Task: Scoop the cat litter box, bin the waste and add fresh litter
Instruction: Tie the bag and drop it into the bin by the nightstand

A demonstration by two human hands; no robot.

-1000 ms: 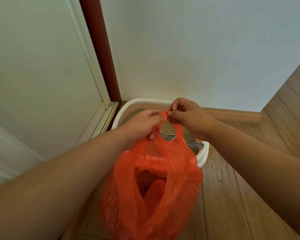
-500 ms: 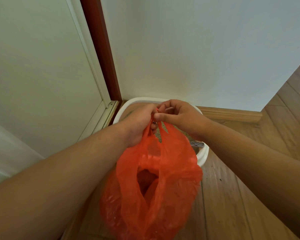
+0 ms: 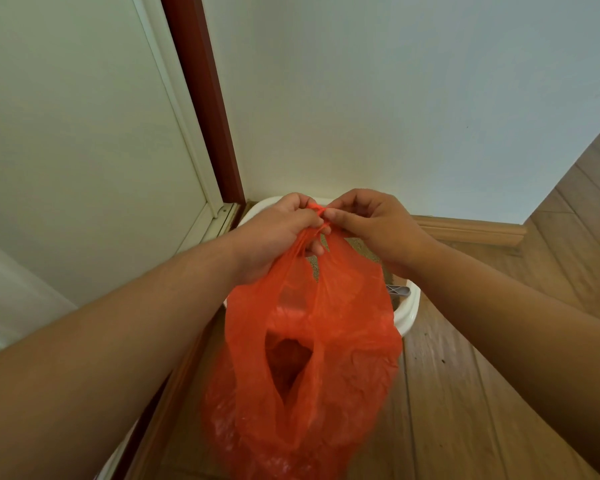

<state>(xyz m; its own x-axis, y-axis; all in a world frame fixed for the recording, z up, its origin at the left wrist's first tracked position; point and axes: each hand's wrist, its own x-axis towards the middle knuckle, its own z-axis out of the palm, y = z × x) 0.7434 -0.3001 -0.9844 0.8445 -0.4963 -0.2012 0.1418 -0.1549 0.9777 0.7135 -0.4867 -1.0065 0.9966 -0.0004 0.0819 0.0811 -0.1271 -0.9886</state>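
An orange plastic bag (image 3: 312,358) hangs in mid-air in front of me, with a gap open in its side. My left hand (image 3: 278,230) grips the bag's gathered handles from the left. My right hand (image 3: 371,223) pinches the same handles from the right, fingertips meeting the left hand's at the top. Behind the bag, the white litter box (image 3: 407,310) sits in the corner on the floor, mostly hidden. A strip of brown litter (image 3: 314,265) shows between the handles. A grey scoop's handle (image 3: 399,290) lies at the box's right rim.
A white wall (image 3: 395,98) stands behind the box with a wooden skirting board (image 3: 471,232). A dark red door frame (image 3: 205,98) and a white sliding door (image 3: 77,133) stand to the left. Wooden floor (image 3: 465,393) stretches right and towards me.
Both hands have risen slightly and closed together on the bag's handles, which are now bunched tighter. The bag hangs a little higher and hides more of the box.
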